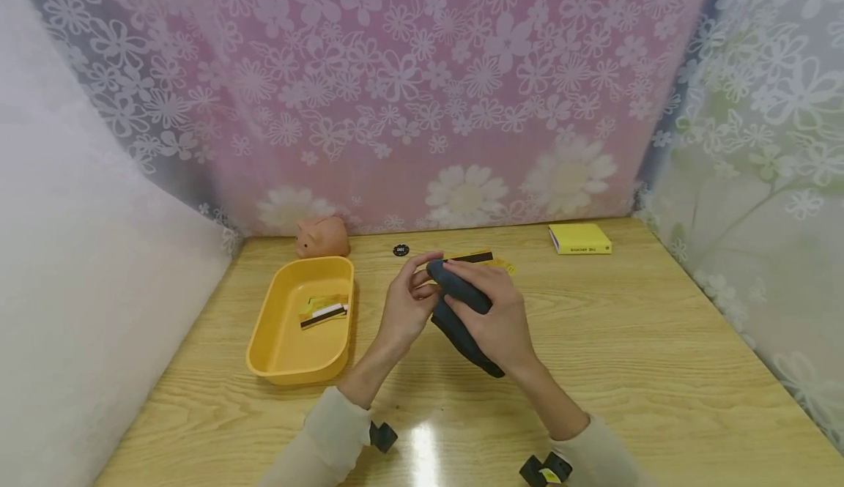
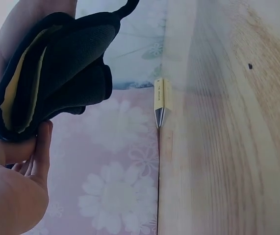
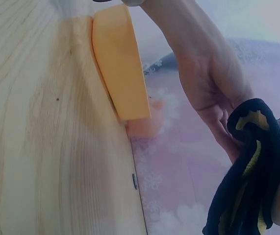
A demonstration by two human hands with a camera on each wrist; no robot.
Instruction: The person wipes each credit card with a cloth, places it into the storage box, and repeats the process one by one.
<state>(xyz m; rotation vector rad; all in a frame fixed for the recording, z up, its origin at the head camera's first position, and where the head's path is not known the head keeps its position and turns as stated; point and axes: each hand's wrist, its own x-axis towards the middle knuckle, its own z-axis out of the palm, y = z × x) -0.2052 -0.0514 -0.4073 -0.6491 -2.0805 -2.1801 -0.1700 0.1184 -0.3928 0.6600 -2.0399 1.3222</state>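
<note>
A folded dark blue fabric piece with yellow inner layers point(image 1: 461, 335) is held up between both hands above the table. My right hand point(image 1: 501, 315) grips its upper fold, thumb and fingers on either side. At the far end of the fold, the curled fingers of my left hand point(image 1: 405, 305) hold its edge. From the left wrist, the fabric point(image 2: 76, 63) shows a narrow gap with yellow along its inside and a thin dark strip at the upper right. What kind of article it is cannot be told. Some left fingers are hidden behind it.
A yellow tub point(image 1: 264, 326) holding several cards point(image 1: 323, 313) stands at the left. Behind it sits a pink toy pig point(image 1: 323, 236). A black chip point(image 1: 401, 250), a card with a black stripe point(image 1: 476, 257) and a yellow book point(image 1: 580, 239) lie towards the back.
</note>
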